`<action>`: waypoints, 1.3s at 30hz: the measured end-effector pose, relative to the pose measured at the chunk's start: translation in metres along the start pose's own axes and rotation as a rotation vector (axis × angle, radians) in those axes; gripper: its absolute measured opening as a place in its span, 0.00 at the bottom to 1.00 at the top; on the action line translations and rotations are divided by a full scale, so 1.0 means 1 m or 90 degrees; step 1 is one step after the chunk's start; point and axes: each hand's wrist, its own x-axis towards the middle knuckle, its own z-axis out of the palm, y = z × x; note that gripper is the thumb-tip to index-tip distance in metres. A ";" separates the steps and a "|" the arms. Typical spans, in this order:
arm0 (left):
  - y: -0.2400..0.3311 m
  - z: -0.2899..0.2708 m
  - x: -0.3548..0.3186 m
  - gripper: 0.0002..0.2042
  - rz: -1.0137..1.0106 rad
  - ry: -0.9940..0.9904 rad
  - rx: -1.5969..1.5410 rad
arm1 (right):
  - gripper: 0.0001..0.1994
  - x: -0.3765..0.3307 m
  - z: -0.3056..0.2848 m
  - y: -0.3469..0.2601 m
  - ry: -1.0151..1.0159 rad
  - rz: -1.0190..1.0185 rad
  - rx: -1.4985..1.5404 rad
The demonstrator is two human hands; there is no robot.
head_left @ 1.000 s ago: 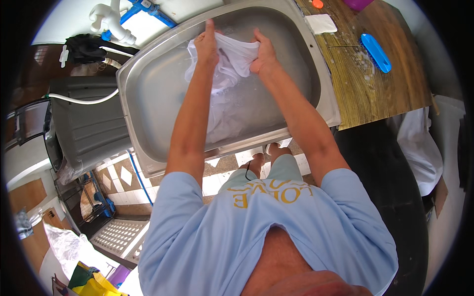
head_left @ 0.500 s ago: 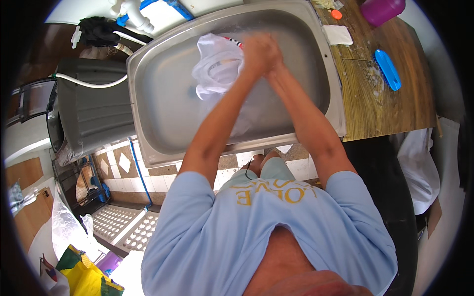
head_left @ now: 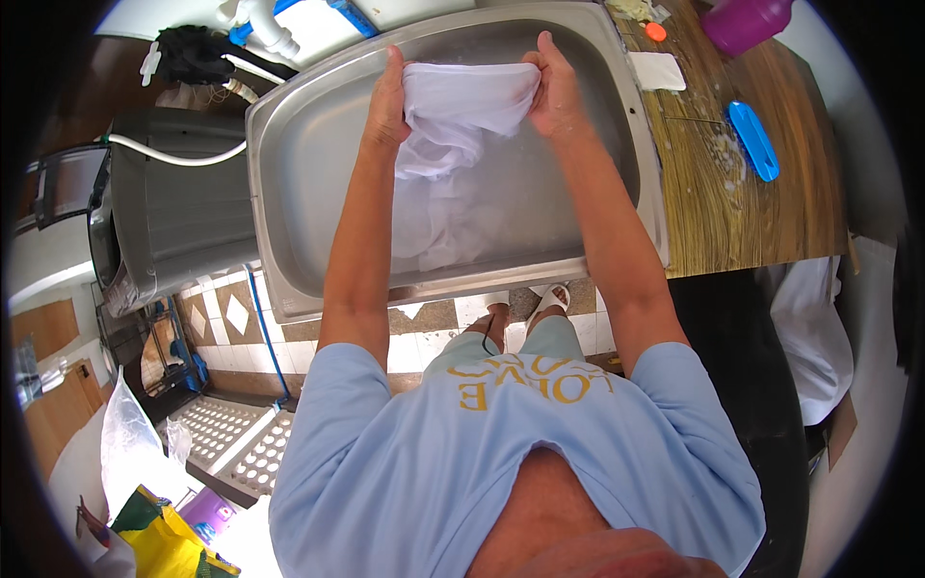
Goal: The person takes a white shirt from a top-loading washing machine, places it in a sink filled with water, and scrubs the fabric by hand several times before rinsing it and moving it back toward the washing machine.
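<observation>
A thin white cloth garment is stretched between my two hands over the metal sink basin. My left hand grips its left end, thumb pointing up and away. At the right end my right hand holds on in the same way, thumb raised. Below the taut part the fabric hangs in wet, bunched folds. More pale, sheer cloth lies in the water near the front of the basin; whether it is the same piece I cannot tell.
On the wooden counter at right are a blue scrub brush, a folded white cloth, an orange cap and a purple container. A white hose crosses a dark grey bin at left. White pipework stands behind the sink.
My hands were pressed together at the right with the cloth bunched beside them. They have moved apart, the left one leftward, and the cloth is spread between them. The red-and-black striped bit no longer shows.
</observation>
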 end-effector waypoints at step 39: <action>0.006 -0.077 -0.020 0.14 0.325 0.042 -0.142 | 0.07 -0.022 0.045 0.019 -0.258 -0.166 -0.264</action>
